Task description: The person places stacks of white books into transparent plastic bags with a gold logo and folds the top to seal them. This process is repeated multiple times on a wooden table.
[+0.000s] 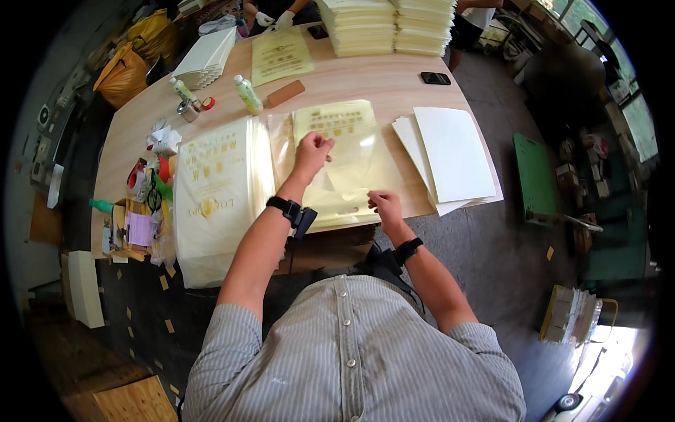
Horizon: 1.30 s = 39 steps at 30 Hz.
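A pale yellow printed bag lies in front of me, with glossy clear plastic spreading past its edges. My left hand is over its upper middle, fingers closed in a pinch; whatever is between them is too small to make out. At the bag's near right corner, my right hand has its thumb and fingers closed on the edge of the plastic. Close by on the left is a thick stack of white and yellow printed bags, its lower end hanging over the table edge. White card sheets lie fanned on the right.
Two bottles, a tin and a brown block stand beyond the stack. A box of tools and tape sits at left. Tall paper stacks and a phone are farther back. Across the table, a person wears white gloves.
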Available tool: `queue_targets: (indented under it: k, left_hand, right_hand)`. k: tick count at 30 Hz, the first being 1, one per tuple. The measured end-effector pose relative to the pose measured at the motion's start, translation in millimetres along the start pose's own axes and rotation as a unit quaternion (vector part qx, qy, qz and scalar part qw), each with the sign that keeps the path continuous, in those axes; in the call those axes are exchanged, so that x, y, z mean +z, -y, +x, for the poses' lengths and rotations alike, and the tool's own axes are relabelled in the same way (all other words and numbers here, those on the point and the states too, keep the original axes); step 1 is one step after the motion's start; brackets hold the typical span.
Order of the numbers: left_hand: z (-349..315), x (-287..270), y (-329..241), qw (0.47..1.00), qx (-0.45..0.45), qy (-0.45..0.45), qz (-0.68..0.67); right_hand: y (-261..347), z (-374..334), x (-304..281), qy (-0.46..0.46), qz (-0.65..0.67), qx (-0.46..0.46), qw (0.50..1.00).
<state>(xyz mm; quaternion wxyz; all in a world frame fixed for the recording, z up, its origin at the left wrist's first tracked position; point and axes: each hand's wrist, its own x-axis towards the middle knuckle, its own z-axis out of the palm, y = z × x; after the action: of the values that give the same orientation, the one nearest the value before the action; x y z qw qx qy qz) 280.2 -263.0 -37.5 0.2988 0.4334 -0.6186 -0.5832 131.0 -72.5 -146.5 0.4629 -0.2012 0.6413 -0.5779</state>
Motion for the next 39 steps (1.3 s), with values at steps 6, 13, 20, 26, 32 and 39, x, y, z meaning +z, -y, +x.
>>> queue_targets:
  k: [6, 13, 20, 26, 32, 39]
  left_hand:
    - [4.2, -6.1, -24.4, 0.997, -0.016, 0.064, 0.030]
    - [-12.5, 17.0, -21.3, 0.973, -0.001, 0.184, 0.140]
    - [-1.3, -19.1, -29.0, 0.990, 0.075, -0.058, 0.108]
    - [-16.6, -20.8, -50.2, 0.963, -0.094, 0.076, -0.240]
    - [-35.6, -11.5, -65.6, 0.973, -0.003, 0.124, -0.196]
    - [-33.9, -19.4, -45.6, 0.902, 0.207, -0.167, 0.339]
  right_hand:
    - [-3.4, -17.7, -21.6, 0.138, -0.270, 0.164, 0.939]
    - [99.4, -30.6, 43.3, 0.080, 0.232, 0.037, 0.969]
    - [81.6, 35.2, 14.2, 0.015, 0.238, 0.062, 0.969]
    - [111.0, 69.8, 5.0, 0.149, 0.312, 0.040, 0.938]
    - [170.8, 17.6, 24.6, 0.201, 0.056, -0.022, 0.978]
    - [143.6, 60.3, -28.3, -0.155, -0.374, -0.402, 0.821]
